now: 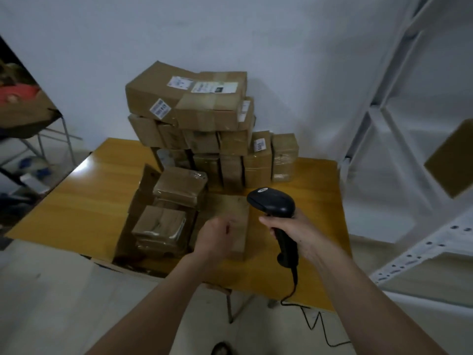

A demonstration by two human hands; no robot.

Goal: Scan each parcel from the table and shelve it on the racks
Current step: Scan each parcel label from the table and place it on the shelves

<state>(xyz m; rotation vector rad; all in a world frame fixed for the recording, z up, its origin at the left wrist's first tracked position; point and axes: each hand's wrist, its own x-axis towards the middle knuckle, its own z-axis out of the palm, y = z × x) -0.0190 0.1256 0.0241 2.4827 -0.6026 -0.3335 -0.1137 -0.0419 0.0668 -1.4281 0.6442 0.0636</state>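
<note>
My right hand point(298, 233) grips the handle of a black barcode scanner point(273, 203), whose head points down toward a flat brown parcel point(230, 208) lying on the yellow table point(76, 201). My left hand point(213, 238) hovers over the near part of that parcel with its fingers curled; whether it touches the parcel is unclear. A stack of cardboard parcels point(194, 98) stands at the back of the table. Small taped parcels point(160, 226) lie in an open carton at the left.
A white metal rack point(399, 124) stands to the right, with one brown parcel point(453, 160) on a shelf. The scanner's black cable point(307, 311) trails down to the floor. A folding stand with a dark bag point(23, 108) is at the far left.
</note>
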